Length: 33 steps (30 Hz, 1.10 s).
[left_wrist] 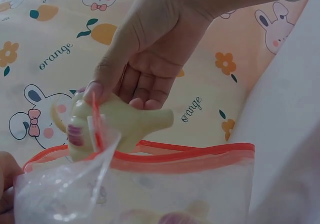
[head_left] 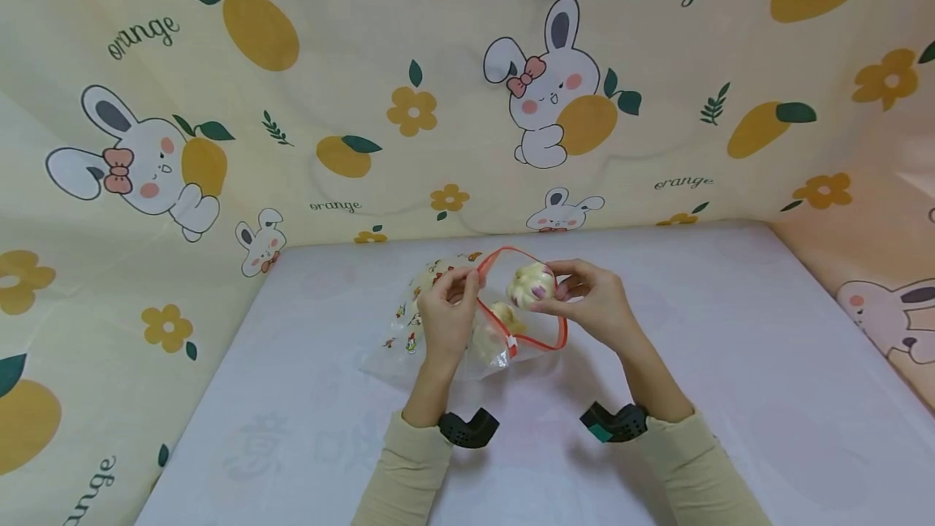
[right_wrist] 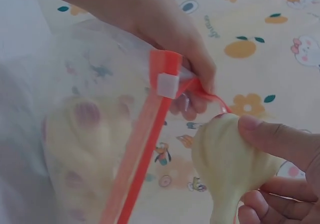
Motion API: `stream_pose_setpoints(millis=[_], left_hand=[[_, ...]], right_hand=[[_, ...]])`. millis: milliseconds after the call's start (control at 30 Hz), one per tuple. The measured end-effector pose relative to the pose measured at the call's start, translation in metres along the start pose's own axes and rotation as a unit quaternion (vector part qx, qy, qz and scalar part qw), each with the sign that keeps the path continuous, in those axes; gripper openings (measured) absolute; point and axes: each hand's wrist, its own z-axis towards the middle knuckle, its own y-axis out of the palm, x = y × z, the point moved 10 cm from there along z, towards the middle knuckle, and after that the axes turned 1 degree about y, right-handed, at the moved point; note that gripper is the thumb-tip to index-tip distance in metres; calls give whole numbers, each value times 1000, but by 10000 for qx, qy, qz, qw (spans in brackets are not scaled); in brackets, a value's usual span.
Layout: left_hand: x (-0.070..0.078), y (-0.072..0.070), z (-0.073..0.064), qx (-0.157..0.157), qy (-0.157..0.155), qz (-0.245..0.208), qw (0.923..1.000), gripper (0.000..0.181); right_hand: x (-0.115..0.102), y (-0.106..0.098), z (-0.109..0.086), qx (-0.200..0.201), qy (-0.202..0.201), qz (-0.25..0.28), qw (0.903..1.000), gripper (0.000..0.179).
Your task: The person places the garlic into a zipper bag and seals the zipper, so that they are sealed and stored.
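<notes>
A clear zip bag (head_left: 409,339) with small printed figures and a red zip edge (right_wrist: 145,154) lies on the table, its mouth spread apart. My left hand (head_left: 449,315) pinches the red edge on the left side of the mouth. Between thumb and fingers, my right hand (head_left: 595,303) holds a garlic bulb (head_left: 531,286), pale with purple patches and a stalk, at the mouth of the bag. More garlic (right_wrist: 85,149) shows through the plastic. A white slider (right_wrist: 168,85) sits on the zip.
The white table (head_left: 307,445) runs back to a cloth backdrop (head_left: 467,88) printed with rabbits and oranges. Each wrist wears a black camera band, one on the left (head_left: 469,428) and one on the right (head_left: 615,422).
</notes>
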Motion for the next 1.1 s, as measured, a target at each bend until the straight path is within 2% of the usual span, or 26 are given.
stream_pose_setpoints(millis=[167,433,633,833,1000,1100], left_hand=[[1,1,0,-14,28,10,10000,19],[3,1,0,-27,44,9,10000,19],[-2,-3,1,28,-154,-26,9999,21],[-4,-6,0,68,-131,-78,9999,20],[-1,-3,0,26,42,-52,10000,19],[-1,-2,1,32,66,24,10000,18]], right_hand=[[-1,7,0,28,-106,-75,9999,54],[-4,21,-3,109,-405,138,9990,58],[0,32,0,106,-257,335,9991,60],[5,36,1,25,-119,470,9988,49],[4,37,1,-31,-294,434,9986,39],[7,37,2,-27,-252,415,9988,35]])
